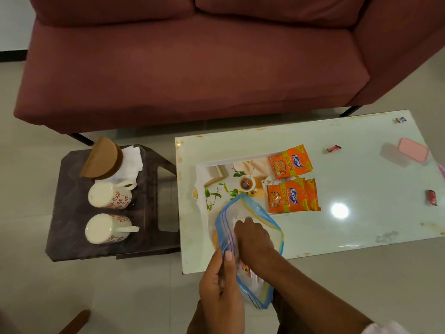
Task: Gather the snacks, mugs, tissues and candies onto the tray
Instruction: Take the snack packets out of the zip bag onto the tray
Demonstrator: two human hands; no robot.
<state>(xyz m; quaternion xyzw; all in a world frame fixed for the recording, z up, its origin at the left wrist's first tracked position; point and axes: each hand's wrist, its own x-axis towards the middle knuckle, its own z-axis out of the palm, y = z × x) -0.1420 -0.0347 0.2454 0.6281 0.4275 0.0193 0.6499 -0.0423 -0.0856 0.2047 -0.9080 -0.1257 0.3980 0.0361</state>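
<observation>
- Head view: your left hand (220, 285) pinches the blue-striped edge of a clear plastic zip bag (255, 210) between thumb and curled fingers. It holds the bag's mouth apart above the near edge of the table.
- Your right hand (254, 239) reaches into that bag. Its fingertips are buried against something white inside, and you cannot tell whether they grasp it or only touch it.
- The bag drapes over the near left part of the white rectangular tray printed with a teacup and green leaves (201, 186). Its lower end hangs past the edge of the glossy white glass-topped coffee table (361, 179).
- Three orange foil snack packets (290, 162) lie flat on the right part of the tray, one at the far side and two overlapping nearer you.
- Three small wrapped candies (333, 148) sit on the bare tabletop, well apart from the tray. One red candy is beyond the packets, another red one is near the right edge, and a pale one is at the far right corner.
- A pink rounded lidded box (413, 153) rests near the table's right end.
- Just beside the table on your left, a dark brown plastic stool (72, 213) bears two white ceramic mugs with red flower patterns (109, 195), both lying on their sides.
- At the stool's far side stands a brown half-round wooden holder (101, 157) with white paper tissues (132, 160) in it.
- A maroon fabric sofa (192, 68) fills the space beyond.
</observation>
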